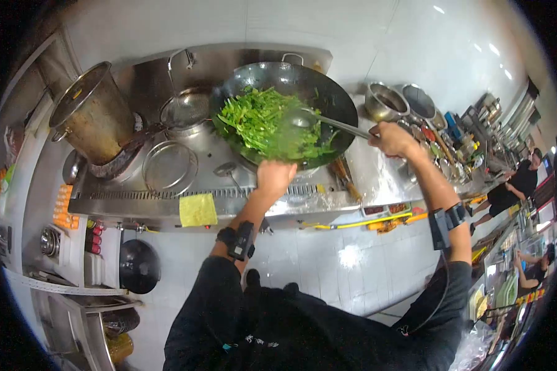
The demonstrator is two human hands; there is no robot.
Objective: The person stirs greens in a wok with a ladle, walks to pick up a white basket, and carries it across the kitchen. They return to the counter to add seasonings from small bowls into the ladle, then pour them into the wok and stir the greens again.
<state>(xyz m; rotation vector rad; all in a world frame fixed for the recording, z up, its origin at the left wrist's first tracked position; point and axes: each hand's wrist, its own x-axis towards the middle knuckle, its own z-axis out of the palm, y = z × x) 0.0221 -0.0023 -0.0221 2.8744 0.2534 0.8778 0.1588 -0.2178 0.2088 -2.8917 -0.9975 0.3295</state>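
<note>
Greens [260, 123] being turned in the wok [331, 99], both hands busy.
The left hand [273, 176] has its fingers curled shut over the wok's near rim, and any handle there is hidden beneath them. The right hand [393, 139] is fisted round the end of the ladle [337, 125], whose bowl sits well beyond those fingers, in among the greens. The greens lie heaped just past the left fingertips. To my eye it wants a firm left grip to steady the wok, and the ladle pushing from under the heap, lest leaves slip over the rim toward the left knuckles.
</note>
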